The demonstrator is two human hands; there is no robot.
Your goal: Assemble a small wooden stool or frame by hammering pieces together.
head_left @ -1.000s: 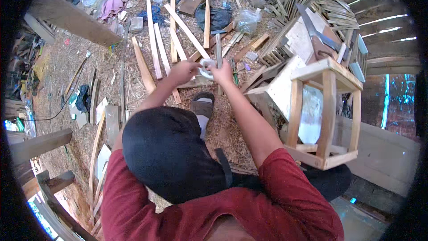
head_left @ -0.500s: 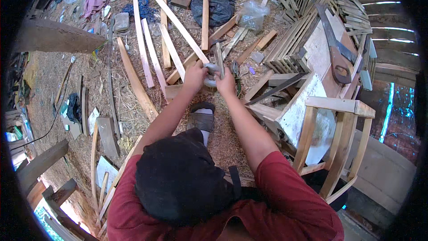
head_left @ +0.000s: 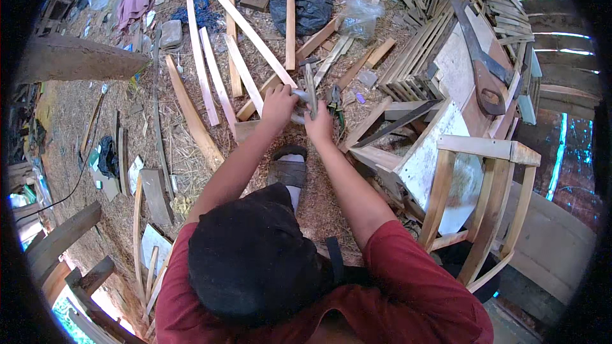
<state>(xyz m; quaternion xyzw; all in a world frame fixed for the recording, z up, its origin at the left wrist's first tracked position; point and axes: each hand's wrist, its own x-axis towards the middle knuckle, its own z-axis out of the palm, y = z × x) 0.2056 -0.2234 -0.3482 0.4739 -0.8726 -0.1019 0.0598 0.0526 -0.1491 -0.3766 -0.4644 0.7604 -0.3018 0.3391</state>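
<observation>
Both my arms reach forward over the sawdust-covered ground. My left hand (head_left: 278, 106) is closed around a short pale piece (head_left: 299, 96). My right hand (head_left: 319, 125) grips a narrow grey wooden strip (head_left: 310, 86) that stands up between the two hands. The hands are close together, almost touching. My sandalled foot (head_left: 290, 169) rests on the ground just below them. What the pale piece is cannot be made out.
Long pale wooden slats (head_left: 220, 83) lie fanned on the ground ahead. A handsaw (head_left: 479, 67) lies on a white board (head_left: 446, 153) at the right, beside stacked laths (head_left: 414, 51). An unfinished wooden chair frame (head_left: 491, 204) stands at my right. A black bag (head_left: 306, 13) lies farther off.
The view has tilted forward, so the chair frame slid toward the lower right. My hands have drawn closer together around the strip and stay in about the same spot.
</observation>
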